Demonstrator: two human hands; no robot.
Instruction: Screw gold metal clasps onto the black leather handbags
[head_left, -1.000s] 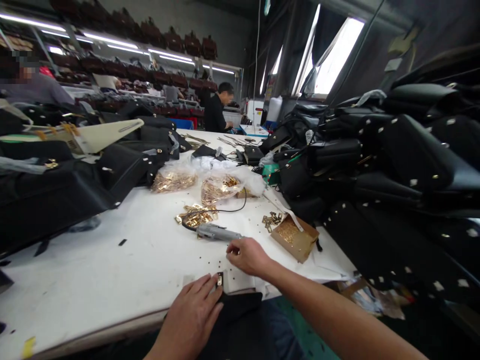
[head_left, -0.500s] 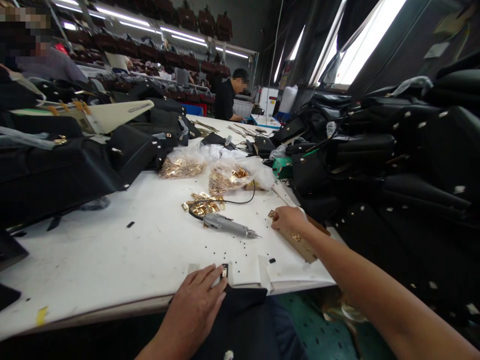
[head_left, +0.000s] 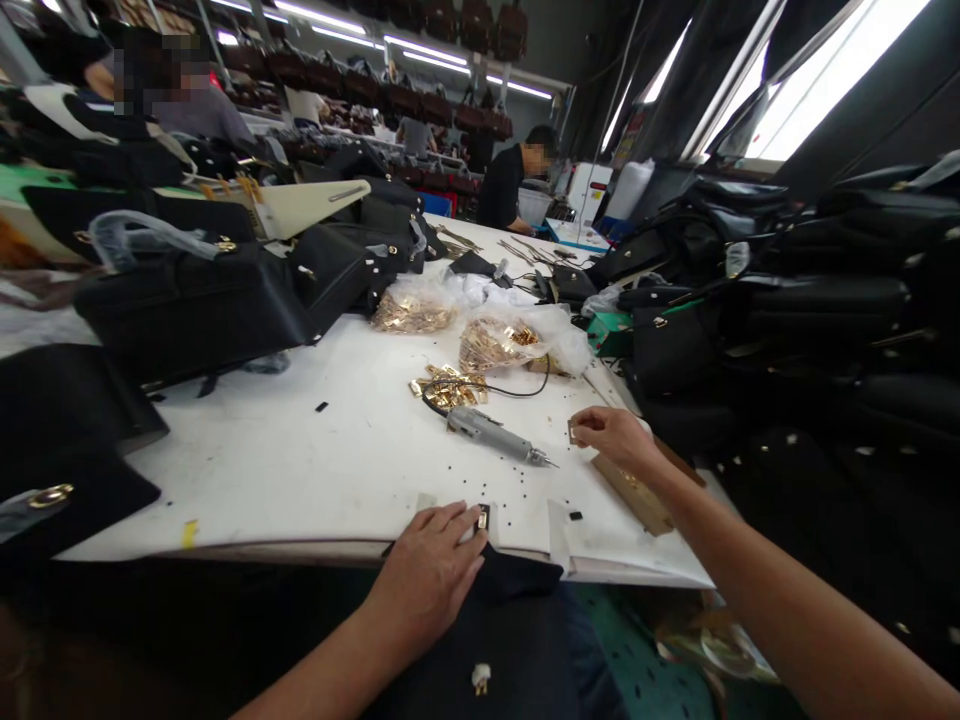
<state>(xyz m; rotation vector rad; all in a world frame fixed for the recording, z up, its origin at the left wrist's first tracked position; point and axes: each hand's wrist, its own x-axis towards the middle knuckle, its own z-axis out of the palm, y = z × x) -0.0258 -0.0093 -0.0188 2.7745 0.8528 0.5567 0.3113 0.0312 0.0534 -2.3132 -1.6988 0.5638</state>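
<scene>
My left hand (head_left: 439,550) lies flat, fingers stretched, on a black bag (head_left: 517,610) at the table's front edge. Beside its fingertips is a small gold metal plate (head_left: 483,518) on a black tab of the bag. My right hand (head_left: 611,435) is at the far end of a cardboard box (head_left: 651,510) with small gold pieces in it. Its thumb and fingers are pinched together; what is between them is too small to make out. A grey electric screwdriver (head_left: 495,436) lies between the hands, its bit toward the right hand.
Behind the screwdriver lie a pile of gold fittings (head_left: 454,387) and plastic bags of gold parts (head_left: 495,345). Small black bits dot the white table (head_left: 300,470). Black bags are heaped left (head_left: 195,310) and right (head_left: 810,300). A person (head_left: 506,185) works at the far end.
The view has turned left, so everything sits farther right in the picture. My left hand stays on the bag. My right hand remains by the far end of the box, its fingers pinched.
</scene>
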